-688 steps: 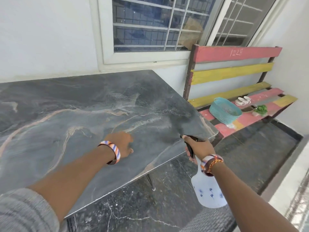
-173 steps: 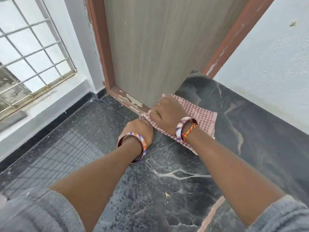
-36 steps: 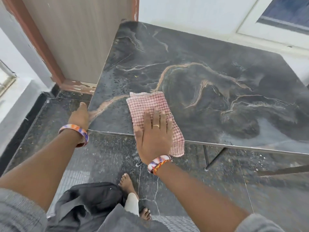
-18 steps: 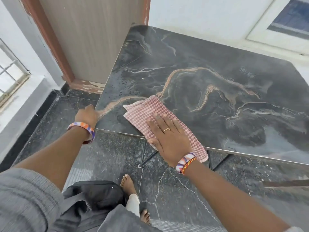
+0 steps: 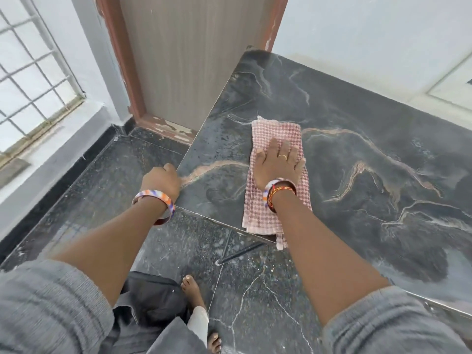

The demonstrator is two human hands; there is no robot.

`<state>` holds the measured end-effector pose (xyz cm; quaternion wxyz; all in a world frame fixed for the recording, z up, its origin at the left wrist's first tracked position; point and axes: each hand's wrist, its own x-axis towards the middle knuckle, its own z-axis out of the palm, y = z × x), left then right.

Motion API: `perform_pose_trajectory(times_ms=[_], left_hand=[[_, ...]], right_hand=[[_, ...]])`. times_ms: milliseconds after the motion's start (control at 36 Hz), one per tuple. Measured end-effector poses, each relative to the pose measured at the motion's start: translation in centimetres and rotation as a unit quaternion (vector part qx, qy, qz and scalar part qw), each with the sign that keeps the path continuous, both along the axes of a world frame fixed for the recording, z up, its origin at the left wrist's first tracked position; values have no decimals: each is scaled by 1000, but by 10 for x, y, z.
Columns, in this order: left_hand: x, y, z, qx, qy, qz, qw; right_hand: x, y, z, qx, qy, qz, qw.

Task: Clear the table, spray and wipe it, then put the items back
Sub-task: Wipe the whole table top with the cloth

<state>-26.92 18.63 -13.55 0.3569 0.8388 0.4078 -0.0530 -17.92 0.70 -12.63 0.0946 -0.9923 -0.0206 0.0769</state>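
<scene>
The right hand (image 5: 277, 166) lies flat, fingers spread, pressing a pink checked cloth (image 5: 274, 180) onto the dark marble table (image 5: 357, 154); cloth runs ahead of and behind the palm, overhanging the near edge. The left hand (image 5: 161, 181) curls closed on the table's side edge

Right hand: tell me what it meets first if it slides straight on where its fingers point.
The right hand stays on the cloth, then bare table; nothing stands before the far wall, though depth is unclear.
</scene>
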Motion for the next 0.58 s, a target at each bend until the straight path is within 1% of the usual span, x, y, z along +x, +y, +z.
perform_pose_trajectory(times_ms=[56,111,194,250,278,333,417,500,583], left_hand=[[0,2,-1,-7,0,-10,1000],[0,3,0,4,13,-31,999],[5,3,-1,-7,38,-35,999],[7,4,2,-4,51,-58,997],[9,6,0,-7,53,-74,996],[14,13,-3,-24,58,-97,993],[26,22,-2,-67,15,-74,995],[45,28,5,-94,-37,-4,995],[62,30,4,-106,-50,8,993]], right_hand=[[5,21,0,1,-3,51,999],[1,44,-1,-4,-7,135,991],[-12,71,-4,-6,-20,279,960],[-14,78,-6,-9,-27,345,938],[-10,77,-6,-11,-28,364,931],[5,75,-5,-6,-28,375,926],[36,76,-1,-3,-18,353,936],[75,85,2,5,-13,302,953],[114,92,3,-2,-17,235,972]])
